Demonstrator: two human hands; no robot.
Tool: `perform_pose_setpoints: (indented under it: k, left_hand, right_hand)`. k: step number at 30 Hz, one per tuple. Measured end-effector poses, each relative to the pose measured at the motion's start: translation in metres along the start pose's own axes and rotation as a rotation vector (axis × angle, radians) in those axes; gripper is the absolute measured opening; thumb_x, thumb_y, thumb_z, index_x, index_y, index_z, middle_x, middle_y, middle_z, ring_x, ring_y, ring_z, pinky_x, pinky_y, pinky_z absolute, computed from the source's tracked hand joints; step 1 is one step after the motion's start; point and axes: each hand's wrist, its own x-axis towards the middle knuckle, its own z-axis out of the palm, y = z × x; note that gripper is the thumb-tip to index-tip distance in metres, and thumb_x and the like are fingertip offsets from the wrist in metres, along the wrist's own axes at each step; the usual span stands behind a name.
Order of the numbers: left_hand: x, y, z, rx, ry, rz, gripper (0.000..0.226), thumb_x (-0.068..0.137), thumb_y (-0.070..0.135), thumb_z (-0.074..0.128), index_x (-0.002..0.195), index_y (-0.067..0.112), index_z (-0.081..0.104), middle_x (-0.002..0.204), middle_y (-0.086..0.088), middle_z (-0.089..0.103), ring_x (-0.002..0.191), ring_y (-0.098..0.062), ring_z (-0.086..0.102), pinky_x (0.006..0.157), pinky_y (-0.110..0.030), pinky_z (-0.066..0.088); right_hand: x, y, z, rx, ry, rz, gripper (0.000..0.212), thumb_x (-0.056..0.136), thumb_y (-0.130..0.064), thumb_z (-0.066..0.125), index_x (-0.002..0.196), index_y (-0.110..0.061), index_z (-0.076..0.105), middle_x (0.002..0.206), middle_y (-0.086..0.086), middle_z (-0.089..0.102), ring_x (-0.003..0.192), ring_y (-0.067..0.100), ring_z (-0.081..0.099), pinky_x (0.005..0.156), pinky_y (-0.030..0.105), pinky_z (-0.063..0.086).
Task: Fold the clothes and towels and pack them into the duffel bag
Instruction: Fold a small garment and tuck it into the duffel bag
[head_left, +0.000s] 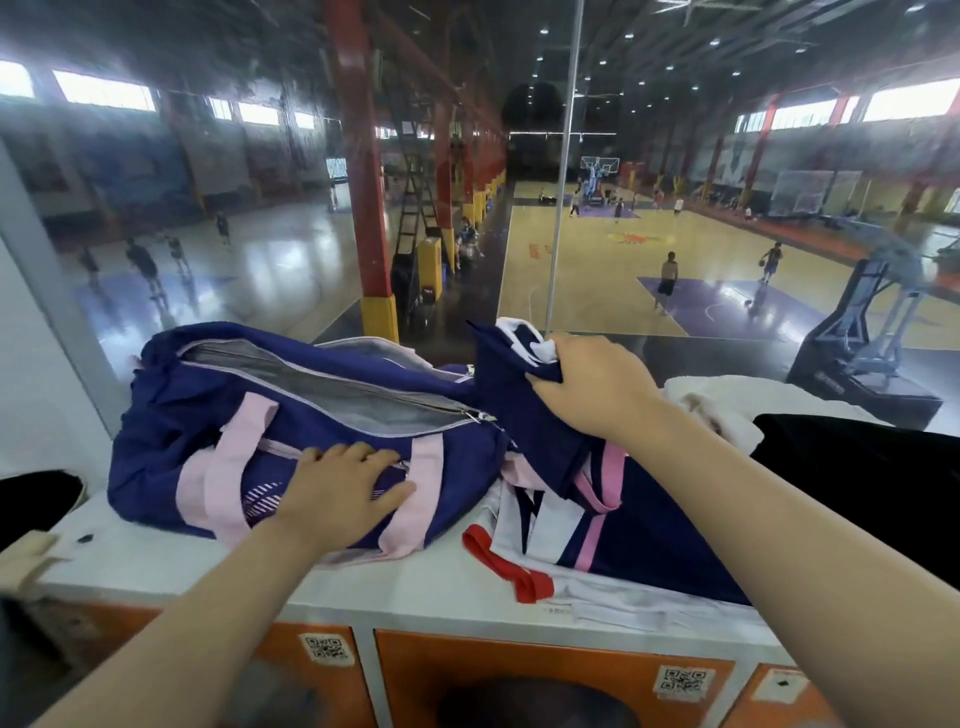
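No readable text: QR stickers (326, 648) on the orange lockers (545, 675) too blurred. Bag (249, 415) at counter's (171, 566) left end, unzipped, inside hidden. Left hand (343, 493) flat, fingers spread, on bag's near side. Right hand (597, 384) grips navy garment (519, 410) just right of bag. Towel (711, 405) at far right, partly covered.

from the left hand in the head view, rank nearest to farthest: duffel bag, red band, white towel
1. duffel bag: directly under the left hand, touching.
2. red band: to its right, near the counter's front edge.
3. white towel: far right, beyond the right arm.
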Motion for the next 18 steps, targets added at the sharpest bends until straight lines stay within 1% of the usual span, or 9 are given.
perform_pose_setpoints:
  k: [3, 6, 8, 10, 11, 13, 14, 16, 18]
  left_hand:
    - [-0.006, 0.034, 0.002, 0.024, 0.043, -0.044, 0.059, 0.092, 0.068, 0.021, 0.137, 0.036, 0.042, 0.137, 0.005, 0.052, 0.123, -0.021, 0.049, 0.102, -0.046, 0.033]
    - [-0.010, 0.061, 0.003, -0.032, 0.035, -0.052, 0.060, 0.093, 0.068, 0.022, 0.135, 0.031, 0.044, 0.135, 0.002, 0.053, 0.123, -0.023, 0.049, 0.102, -0.047, 0.034]
    - [-0.008, 0.062, -0.009, -0.179, -0.008, -0.066, 0.059, 0.094, 0.066, 0.026, 0.135, 0.030, 0.045, 0.136, 0.000, 0.055, 0.123, -0.025, 0.051, 0.100, -0.045, 0.037]
    - [0.000, 0.046, -0.028, -0.349, 0.087, -0.076, 0.046, 0.095, 0.057, 0.038, 0.127, 0.027, 0.054, 0.127, 0.000, 0.061, 0.116, -0.026, 0.056, 0.092, -0.040, 0.045]
    - [0.005, 0.034, -0.038, -0.355, 0.214, -0.052, 0.036, 0.094, 0.049, 0.045, 0.119, 0.026, 0.059, 0.119, 0.000, 0.064, 0.111, -0.026, 0.058, 0.088, -0.039, 0.047]
    - [0.019, 0.007, -0.054, -0.170, 0.508, 0.062, 0.019, 0.088, 0.032, 0.058, 0.104, 0.024, 0.065, 0.114, -0.001, 0.062, 0.110, -0.026, 0.054, 0.090, -0.043, 0.045]
    - [0.027, -0.005, -0.058, -0.068, 0.581, 0.137, 0.015, 0.085, 0.026, 0.062, 0.099, 0.025, 0.066, 0.118, -0.002, 0.059, 0.116, -0.026, 0.049, 0.094, -0.045, 0.041]
    - [0.042, -0.022, -0.062, 0.101, 0.558, 0.295, 0.014, 0.079, 0.020, 0.069, 0.089, 0.029, 0.066, 0.130, -0.003, 0.053, 0.130, -0.028, 0.038, 0.105, -0.050, 0.029]
    - [0.055, -0.033, -0.062, 0.207, 0.382, 0.435, 0.016, 0.081, 0.023, 0.067, 0.088, 0.037, 0.067, 0.147, -0.001, 0.041, 0.143, -0.028, 0.023, 0.114, -0.054, 0.015]
  right_hand:
    - [0.004, -0.013, 0.000, -0.003, 0.051, 0.014, 0.024, 0.089, -0.040, 0.053, 0.093, -0.016, 0.054, 0.089, 0.004, 0.065, 0.082, 0.030, 0.060, 0.066, 0.034, 0.043]
    - [0.006, -0.026, -0.001, 0.042, 0.083, 0.017, 0.023, 0.088, -0.039, 0.053, 0.099, -0.019, 0.057, 0.087, 0.002, 0.065, 0.075, 0.026, 0.056, 0.067, 0.035, 0.048]
    - [0.006, -0.032, 0.000, 0.031, 0.074, 0.006, 0.023, 0.089, -0.038, 0.054, 0.102, -0.019, 0.057, 0.089, 0.002, 0.064, 0.073, 0.025, 0.051, 0.067, 0.036, 0.049]
    - [0.005, -0.034, 0.000, 0.001, 0.051, -0.013, 0.023, 0.090, -0.037, 0.053, 0.105, -0.020, 0.056, 0.090, 0.002, 0.062, 0.077, 0.026, 0.054, 0.066, 0.035, 0.048]
    - [0.004, -0.035, 0.001, -0.010, 0.044, -0.021, 0.024, 0.090, -0.036, 0.054, 0.107, -0.020, 0.055, 0.091, 0.002, 0.063, 0.080, 0.028, 0.057, 0.067, 0.036, 0.047]
    - [0.002, -0.034, 0.004, -0.001, 0.019, -0.024, 0.028, 0.090, -0.036, 0.056, 0.111, -0.018, 0.052, 0.095, 0.005, 0.064, 0.086, 0.030, 0.060, 0.069, 0.037, 0.049]
    - [0.001, -0.034, 0.006, 0.030, -0.008, -0.014, 0.030, 0.089, -0.035, 0.057, 0.112, -0.017, 0.049, 0.094, 0.005, 0.063, 0.085, 0.029, 0.059, 0.069, 0.037, 0.049]
    - [-0.005, -0.034, 0.011, 0.147, -0.085, 0.020, 0.031, 0.086, -0.028, 0.060, 0.107, -0.014, 0.043, 0.089, 0.005, 0.060, 0.079, 0.027, 0.058, 0.064, 0.036, 0.047]
    - [-0.012, -0.034, 0.019, 0.258, -0.146, 0.049, 0.032, 0.083, -0.022, 0.061, 0.102, -0.013, 0.038, 0.083, 0.005, 0.057, 0.075, 0.025, 0.058, 0.061, 0.036, 0.045]
